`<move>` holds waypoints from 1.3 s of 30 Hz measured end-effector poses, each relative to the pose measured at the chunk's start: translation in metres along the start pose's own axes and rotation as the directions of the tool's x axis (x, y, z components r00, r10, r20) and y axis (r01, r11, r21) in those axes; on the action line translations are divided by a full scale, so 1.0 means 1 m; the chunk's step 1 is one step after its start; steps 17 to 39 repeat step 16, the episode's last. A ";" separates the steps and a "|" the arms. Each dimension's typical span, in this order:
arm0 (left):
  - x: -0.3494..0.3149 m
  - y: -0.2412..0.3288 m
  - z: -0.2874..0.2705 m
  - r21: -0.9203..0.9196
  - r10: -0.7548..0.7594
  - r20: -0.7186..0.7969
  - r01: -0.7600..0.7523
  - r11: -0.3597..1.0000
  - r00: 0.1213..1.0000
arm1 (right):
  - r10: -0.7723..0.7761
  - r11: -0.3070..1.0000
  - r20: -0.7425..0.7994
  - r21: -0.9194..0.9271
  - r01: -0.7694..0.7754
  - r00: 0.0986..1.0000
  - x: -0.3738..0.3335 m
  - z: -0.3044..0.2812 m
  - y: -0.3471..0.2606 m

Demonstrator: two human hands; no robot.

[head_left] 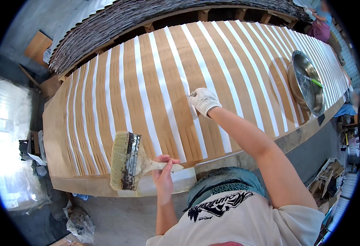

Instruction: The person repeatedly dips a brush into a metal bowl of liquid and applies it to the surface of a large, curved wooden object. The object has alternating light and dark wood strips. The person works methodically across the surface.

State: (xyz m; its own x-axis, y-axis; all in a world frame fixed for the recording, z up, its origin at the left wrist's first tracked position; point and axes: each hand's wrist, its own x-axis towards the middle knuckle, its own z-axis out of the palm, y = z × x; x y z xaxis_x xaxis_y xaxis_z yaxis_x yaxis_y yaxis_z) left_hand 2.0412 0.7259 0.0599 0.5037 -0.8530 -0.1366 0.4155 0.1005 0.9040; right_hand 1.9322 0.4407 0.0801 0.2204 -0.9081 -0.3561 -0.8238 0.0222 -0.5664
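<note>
My bare left hand (163,172) is wrapped round the pale handle of a wide flat brush (124,162). The brush has long pale bristles and a dark, stained band, and it is held over the table's near edge. My right hand (204,100), in a white knit glove, is closed with its fingertips at a white strip among the overlapping brown paper sheets (173,94). Whatever those fingers pinch, if anything, is hidden under them. The sheets lie fanned across the table, with white bands showing between the brown ones.
At the right, a metal bowl (307,88) sits on the sheets, holding a green-handled tool (317,83). Behind the table runs a long stack of layered sheets (118,30). A person (321,24) stands at the far right. A clear plastic bag (80,223) lies on the floor at lower left.
</note>
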 end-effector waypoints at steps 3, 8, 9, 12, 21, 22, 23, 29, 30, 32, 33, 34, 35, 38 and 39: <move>0.001 0.002 0.001 -0.004 0.000 -0.006 0.000 1.000 1.000 | -0.021 1.000 0.000 -0.023 0.021 1.000 0.004 0.000 0.000; 0.005 0.006 0.003 0.007 -0.015 0.004 0.015 1.000 1.000 | 0.060 0.996 0.013 -0.068 -0.059 0.998 0.023 0.010 0.003; 0.004 0.005 0.002 0.009 -0.032 -0.008 0.032 0.999 0.999 | 0.048 0.995 -0.002 -0.088 -0.048 0.999 0.025 0.014 0.003; 0.005 0.004 -0.002 0.012 -0.034 -0.006 0.035 0.999 0.999 | -0.013 0.994 -0.006 -0.107 0.013 1.000 0.030 0.021 0.007; 0.006 -0.002 -0.011 0.017 -0.043 0.003 0.043 0.999 0.999 | -0.098 0.987 -0.030 -0.133 0.093 0.995 0.043 0.033 0.019; 0.006 -0.002 -0.011 0.017 -0.043 0.003 0.043 0.999 0.999 | -0.098 0.987 -0.030 -0.133 0.093 0.995 0.043 0.033 0.019; 0.006 -0.002 -0.011 0.017 -0.043 0.003 0.043 0.999 0.999 | -0.098 0.987 -0.030 -0.133 0.093 0.995 0.043 0.033 0.019; 0.006 -0.002 -0.011 0.017 -0.043 0.003 0.043 0.999 0.999 | -0.098 0.987 -0.030 -0.133 0.093 0.995 0.043 0.033 0.019; 0.006 -0.002 -0.011 0.017 -0.043 0.003 0.043 0.999 0.999 | -0.098 0.987 -0.030 -0.133 0.093 0.995 0.043 0.033 0.019; 0.006 -0.002 -0.011 0.017 -0.043 0.003 0.043 0.999 0.999 | -0.098 0.987 -0.030 -0.133 0.093 0.995 0.043 0.033 0.019; 0.006 -0.002 -0.011 0.017 -0.043 0.003 0.043 0.999 0.999 | -0.098 0.987 -0.030 -0.133 0.093 0.995 0.043 0.033 0.019; 0.006 -0.002 -0.011 0.017 -0.043 0.003 0.043 0.999 0.999 | -0.098 0.987 -0.030 -0.133 0.093 0.995 0.043 0.033 0.019; 0.006 -0.002 -0.011 0.017 -0.043 0.003 0.043 0.999 0.999 | -0.098 0.987 -0.030 -0.133 0.093 0.995 0.043 0.033 0.019; 0.006 -0.002 -0.011 0.017 -0.043 0.003 0.043 0.999 0.999 | -0.098 0.987 -0.030 -0.133 0.093 0.995 0.043 0.033 0.019; 0.006 -0.002 -0.011 0.017 -0.043 0.003 0.043 0.999 0.999 | -0.098 0.987 -0.030 -0.133 0.093 0.995 0.043 0.033 0.019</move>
